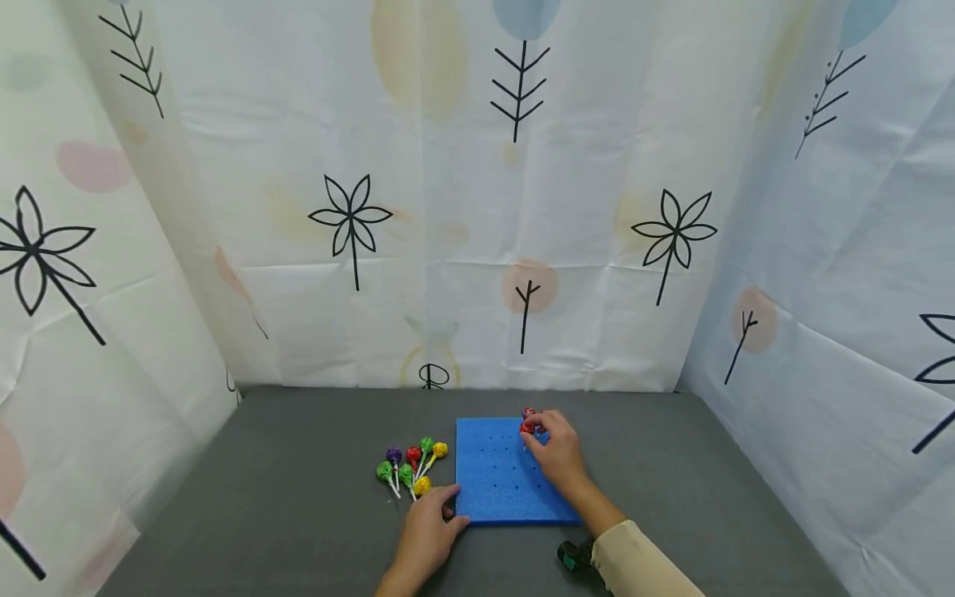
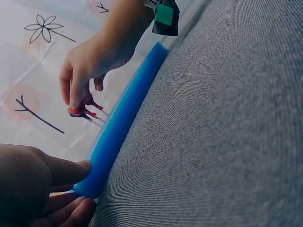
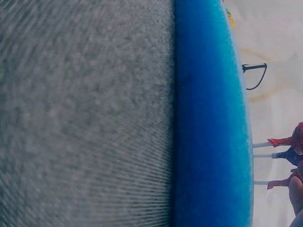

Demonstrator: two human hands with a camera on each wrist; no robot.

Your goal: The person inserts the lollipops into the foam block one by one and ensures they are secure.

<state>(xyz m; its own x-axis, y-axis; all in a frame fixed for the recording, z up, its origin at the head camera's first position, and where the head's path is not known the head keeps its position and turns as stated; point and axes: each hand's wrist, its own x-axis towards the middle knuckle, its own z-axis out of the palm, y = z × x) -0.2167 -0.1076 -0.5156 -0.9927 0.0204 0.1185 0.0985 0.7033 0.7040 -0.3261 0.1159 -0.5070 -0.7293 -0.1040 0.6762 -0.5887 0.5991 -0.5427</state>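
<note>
A blue foam board point(image 1: 515, 502) with rows of small holes lies flat on the table. My left hand point(image 1: 429, 531) holds its near left corner between thumb and fingers. Over the far right part of the board, my right hand point(image 1: 558, 454) pinches a red lollipop point(image 1: 526, 428) by its wrapped head. Another red-toned lollipop point(image 1: 529, 412) shows just behind it. In the right wrist view, sticks of a red lollipop point(image 3: 288, 140), a dark blue lollipop point(image 3: 288, 155) and a lower red lollipop point(image 3: 279, 183) meet the board; fingers touch the lowest one.
Left of the board lies a loose group of lollipops, among them a purple one point(image 1: 394, 454), a red one point(image 1: 414, 453) and a yellow one point(image 1: 440, 449). A black device with a green patch point(image 1: 573, 556) sits by the right sleeve. Patterned cloth point(image 1: 448, 207) encloses the grey table point(image 1: 298, 497).
</note>
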